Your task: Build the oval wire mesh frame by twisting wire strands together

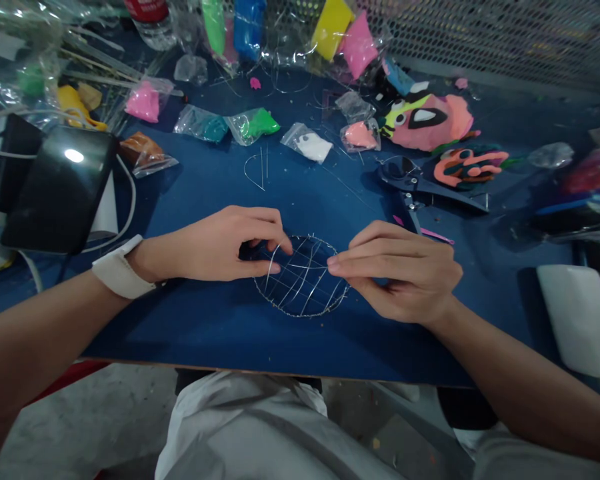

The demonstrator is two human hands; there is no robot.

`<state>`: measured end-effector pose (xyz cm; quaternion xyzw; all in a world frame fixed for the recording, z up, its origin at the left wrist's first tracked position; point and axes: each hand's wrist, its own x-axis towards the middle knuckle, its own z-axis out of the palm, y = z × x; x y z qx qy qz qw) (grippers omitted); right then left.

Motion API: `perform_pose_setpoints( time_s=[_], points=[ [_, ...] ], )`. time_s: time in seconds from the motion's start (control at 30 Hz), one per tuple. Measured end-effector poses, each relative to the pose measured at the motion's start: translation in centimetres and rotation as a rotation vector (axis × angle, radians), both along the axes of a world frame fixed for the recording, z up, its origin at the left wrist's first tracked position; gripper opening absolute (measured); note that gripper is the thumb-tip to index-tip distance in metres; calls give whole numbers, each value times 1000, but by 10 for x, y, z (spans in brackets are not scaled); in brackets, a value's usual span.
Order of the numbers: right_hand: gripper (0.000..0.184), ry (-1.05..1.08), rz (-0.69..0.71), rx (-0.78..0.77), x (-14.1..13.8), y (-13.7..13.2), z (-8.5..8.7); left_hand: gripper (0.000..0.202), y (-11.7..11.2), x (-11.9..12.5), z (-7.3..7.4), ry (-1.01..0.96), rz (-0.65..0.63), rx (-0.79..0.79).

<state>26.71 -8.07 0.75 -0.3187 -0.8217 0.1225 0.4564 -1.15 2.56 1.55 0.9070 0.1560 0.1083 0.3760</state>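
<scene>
A round wire frame (300, 315) with a twisted rim and thin silvery wires crossing inside it lies near the front of the blue table, between my hands. My left hand (225, 243) is curled at the frame's left side, thumb and forefinger around a curved wire there with a small gap showing between their tips. At the right side, my right hand (405, 270) pinches a thin wire (310, 267) that runs across the frame. Some fingers of both hands are hidden behind others.
Dark-handled pliers (430, 187) lie beyond my right hand, beside coloured clay figures (430, 123). Clay packets, such as a white one (309, 145) and a green one (257, 125), line the back. A black power bank (60, 190) with cables sits left; a white device (580, 317) right.
</scene>
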Motion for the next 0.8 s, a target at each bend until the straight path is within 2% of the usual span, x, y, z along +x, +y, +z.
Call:
perform_pose_setpoints(
  time_s=[0.07,0.17,0.3,0.5,0.8],
  points=[
    [49,9,0,9,0,0,-1,18,-1,0,-1,3,-24,19],
    [48,16,-1,16,-1,0,-1,12,-2,1,-3,-2,-48,47],
    [42,9,-11,4,-2,0,0,12,-2,2,-4,-15,-30,23],
    [38,37,13,-44,-3,-2,1,13,5,-2,2,-26,44,-43],
    [39,38,-38,-125,-1,-3,1,14,10,-4,11,-19,134,-136]
  ],
)
